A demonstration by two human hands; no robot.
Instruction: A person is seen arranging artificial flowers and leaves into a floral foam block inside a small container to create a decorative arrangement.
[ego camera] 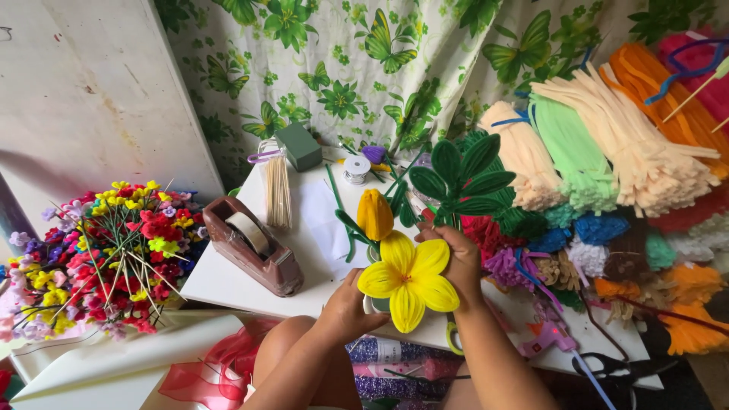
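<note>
I see the yellow pipe-cleaner flower (408, 282) at the near edge of the white table (228, 281), gripped between both hands. My left hand (351, 304) clasps it from below; my right hand (458, 262) pinches its stem with the green leaves (458, 178). A yellow bud (375, 214) rises just behind. A brown tape dispenser (252, 244) sits left.

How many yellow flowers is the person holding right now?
2: an open yellow flower between the left hand and right hand, and a closed yellow bud just above it. More may be hidden behind them.
</note>
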